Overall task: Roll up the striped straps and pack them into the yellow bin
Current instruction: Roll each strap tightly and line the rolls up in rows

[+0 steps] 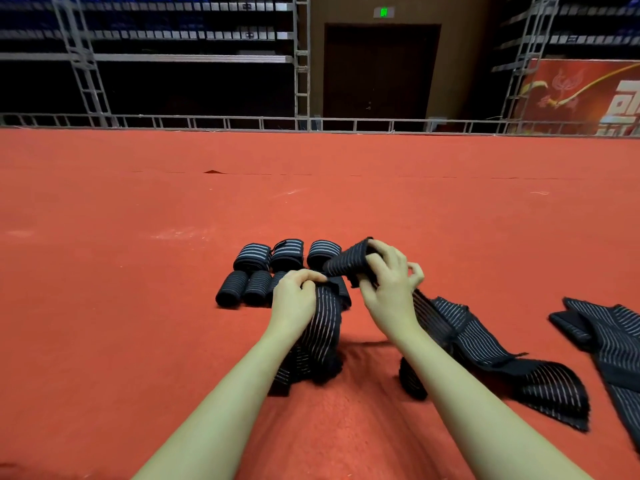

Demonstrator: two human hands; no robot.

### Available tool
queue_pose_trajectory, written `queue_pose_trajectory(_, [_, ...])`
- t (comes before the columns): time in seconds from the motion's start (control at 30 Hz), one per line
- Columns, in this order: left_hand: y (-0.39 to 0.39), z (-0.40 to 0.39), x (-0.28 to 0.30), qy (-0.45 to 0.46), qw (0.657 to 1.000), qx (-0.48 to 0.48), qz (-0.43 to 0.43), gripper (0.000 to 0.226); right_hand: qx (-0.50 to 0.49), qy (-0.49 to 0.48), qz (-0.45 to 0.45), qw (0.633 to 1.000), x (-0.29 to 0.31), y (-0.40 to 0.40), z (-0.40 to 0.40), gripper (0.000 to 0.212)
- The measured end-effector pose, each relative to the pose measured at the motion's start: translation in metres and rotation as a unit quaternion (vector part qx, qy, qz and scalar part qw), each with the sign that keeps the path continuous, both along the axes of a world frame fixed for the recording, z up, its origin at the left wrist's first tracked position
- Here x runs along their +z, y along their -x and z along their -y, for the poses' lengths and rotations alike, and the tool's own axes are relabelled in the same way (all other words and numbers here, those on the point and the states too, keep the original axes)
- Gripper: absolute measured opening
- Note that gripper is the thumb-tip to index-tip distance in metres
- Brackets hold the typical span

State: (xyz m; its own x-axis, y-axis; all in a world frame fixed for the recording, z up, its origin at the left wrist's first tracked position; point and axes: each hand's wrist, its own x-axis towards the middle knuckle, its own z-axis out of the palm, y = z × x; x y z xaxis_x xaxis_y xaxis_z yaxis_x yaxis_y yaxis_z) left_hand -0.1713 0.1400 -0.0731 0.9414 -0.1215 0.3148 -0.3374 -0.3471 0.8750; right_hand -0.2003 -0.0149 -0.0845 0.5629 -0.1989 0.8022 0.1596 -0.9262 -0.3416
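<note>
A red floor (138, 209) carries everything; no yellow bin is in view. Toward its right edge a loose strap (609, 337) lies unrolled. Another strap (485, 344) runs from the right side up into both hands, its free length trailing down under the arms. Beyond the hands, near the middle of the floor, six finished rolls (266, 271) stand in two rows, packed side by side.

The right hand (388, 282) grips the strap's end, fingers curled round a folded part held above the floor. The left hand (298, 296) pinches the same strap just beside it, thumb and fingers closed on the cloth.

The step in hand looks like starting a new roll. Next, the end probably needs a tight first turn, with the left hand feeding the length evenly so the stripes stay aligned. The packing itself is not yet begun.
</note>
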Motion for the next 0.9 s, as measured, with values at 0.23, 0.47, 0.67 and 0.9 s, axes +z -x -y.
queue_pose_trajectory(0.23, [0.006,-0.01,0.005,0.003,1.0,-0.02,0.005,0.029,0.13,0.011,-0.052,0.99,-0.009,0.0,-0.021,0.031])
queue_pose_trajectory(0.47, [0.008,-0.021,-0.006,-0.15,0.981,-0.031,0.121,0.046,0.234,-0.159,-0.115,0.952,0.009,0.011,-0.03,0.058])
queue_pose_trajectory(0.67, [0.005,-0.024,-0.014,-0.321,0.923,0.048,0.206,0.055,0.249,-0.241,-0.071,0.935,0.015,0.008,-0.029,0.055])
queue_pose_trajectory(0.9, [0.003,-0.021,-0.03,-0.373,0.918,0.024,0.133,0.037,0.139,-0.217,-0.266,0.929,-0.023,0.001,-0.017,0.049])
